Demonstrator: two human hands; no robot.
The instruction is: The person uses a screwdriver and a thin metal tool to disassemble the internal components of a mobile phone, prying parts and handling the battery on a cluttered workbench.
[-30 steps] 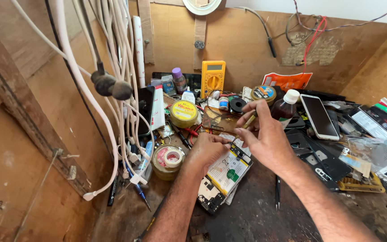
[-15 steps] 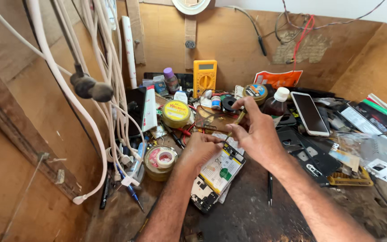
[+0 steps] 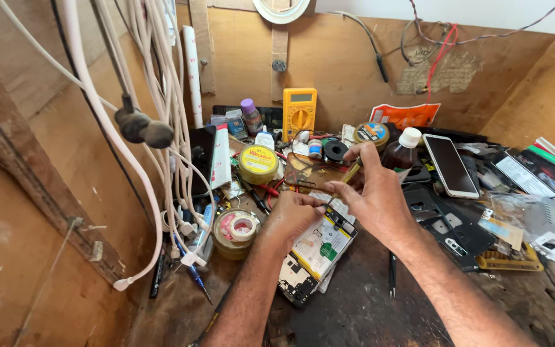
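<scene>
Head view: since the earlier frames both hands have held over the opened phone (image 3: 316,254) at mid tabletop, so work there continues; to their left sit one tape roll (image 3: 244,226) and one yellow tin (image 3: 257,163). Left hand (image 3: 293,215) fingers press on the phone's top edge; right hand (image 3: 374,196) fingers pinch one slim tool (image 3: 349,175), one white phone (image 3: 450,165) toward the right edge.

I see a dark, cluttered workbench (image 3: 354,315) with an opened phone (image 3: 316,254) lying flat, tape rolls (image 3: 237,228) left of it, a black pen (image 3: 392,274) right, and a yellow multimeter (image 3: 299,113) behind.
</scene>
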